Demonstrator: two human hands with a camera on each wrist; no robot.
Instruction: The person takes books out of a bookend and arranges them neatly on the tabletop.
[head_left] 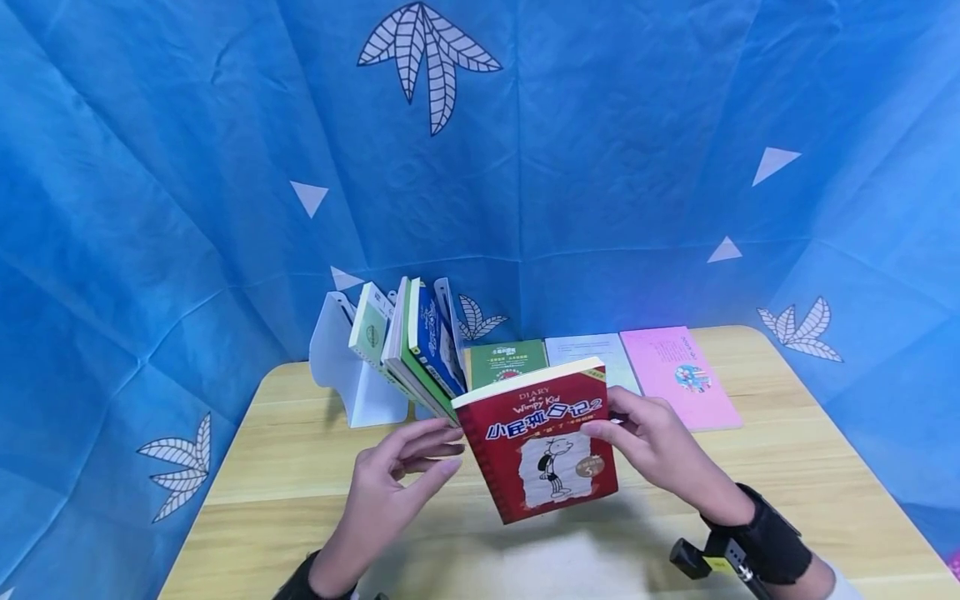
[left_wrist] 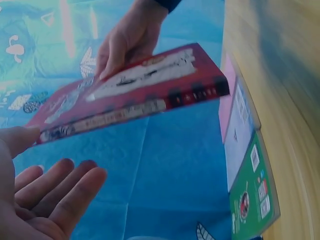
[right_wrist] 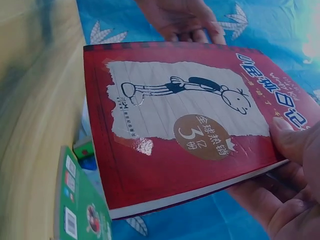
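Observation:
A red paperback book (head_left: 536,442) with a cartoon figure on its cover is held tilted above the table. My right hand (head_left: 660,442) pinches its right edge, thumb (right_wrist: 290,142) on the front cover and fingers behind. On the other side, my left hand (head_left: 405,479) is beside the spine with fingers spread and relaxed. In the left wrist view the left thumb (left_wrist: 20,140) is right at the spine's end, while the other fingers (left_wrist: 75,195) extend below the book. Behind the book's upper left corner stand several books (head_left: 412,342) leaning in a white bookend (head_left: 330,358).
At the back of the wooden table (head_left: 247,500) lie a green book (head_left: 510,354), a pale blue book (head_left: 592,348) and a pink book (head_left: 678,379), side by side. The red book overlaps the first two. A blue patterned cloth (head_left: 600,167) hangs behind and around the table.

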